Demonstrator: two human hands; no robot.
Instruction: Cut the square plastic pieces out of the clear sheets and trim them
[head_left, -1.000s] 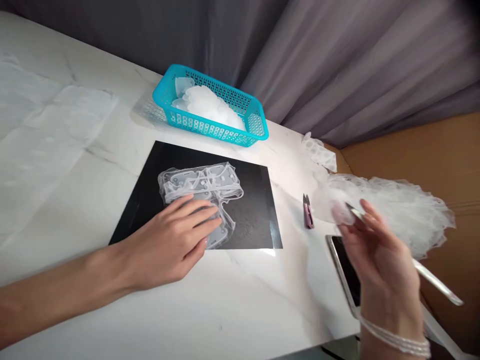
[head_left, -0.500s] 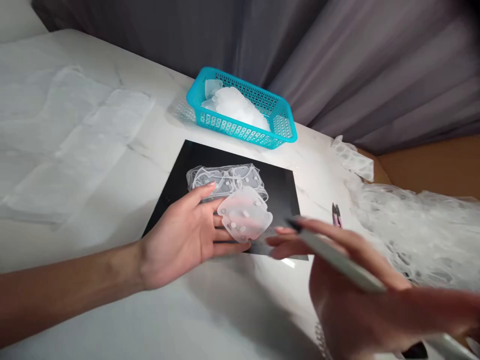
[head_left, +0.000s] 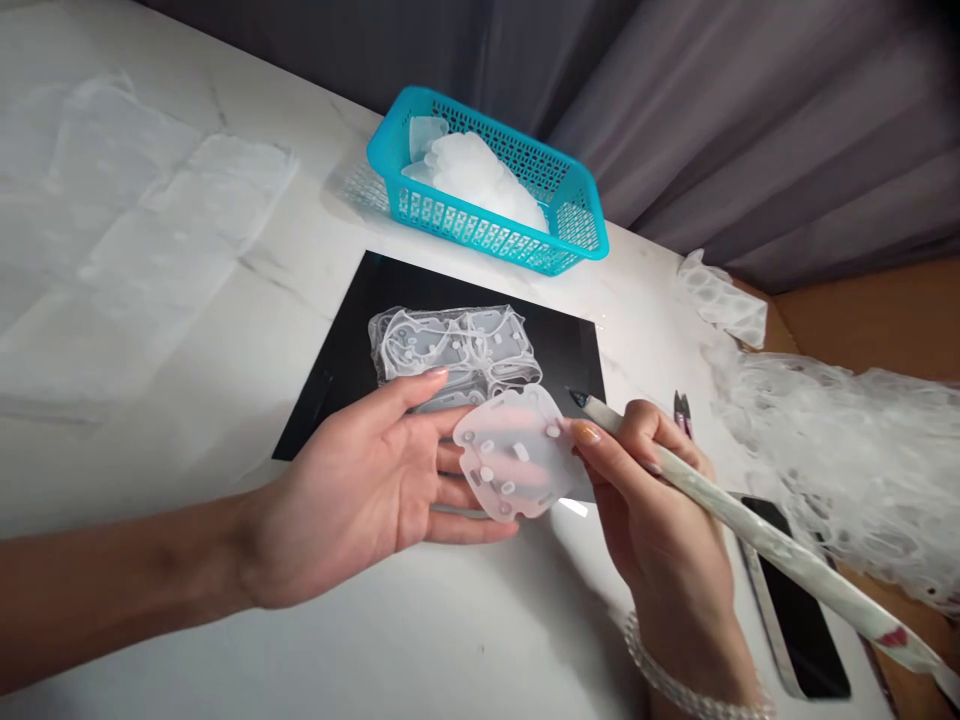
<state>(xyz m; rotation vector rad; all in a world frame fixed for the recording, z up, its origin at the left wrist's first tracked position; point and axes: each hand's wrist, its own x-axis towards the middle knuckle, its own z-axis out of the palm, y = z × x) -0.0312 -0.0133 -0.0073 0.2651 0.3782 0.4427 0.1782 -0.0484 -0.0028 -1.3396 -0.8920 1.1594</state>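
Note:
A translucent plastic piece [head_left: 525,470] with notched edges, small raised knobs and holes is in front of me. My left hand [head_left: 367,470] is palm up, its fingers stretched out behind the piece and showing through it. At the piece's right edge, my right hand [head_left: 652,490] pinches it between thumb and finger. The same hand grips a long pen-like tool [head_left: 757,530] with a whitish handle and a dark pointed tip. Beyond the hands, a clear moulded plastic sheet [head_left: 450,340] with similar pieces lies on a black mat [head_left: 337,340].
A turquoise basket [head_left: 472,230] at the back holds several translucent pieces. Pink-handled nippers [head_left: 682,412] lie on the right, near a phone [head_left: 799,610] and a heap of clear plastic scrap [head_left: 862,460]. Translucent sheets [head_left: 165,220] cover the white table's left side.
My right hand has come in from the lower right and taken hold of the piece's edge, tool still in hand. The piece has shifted slightly right; my left hand remains beneath it.

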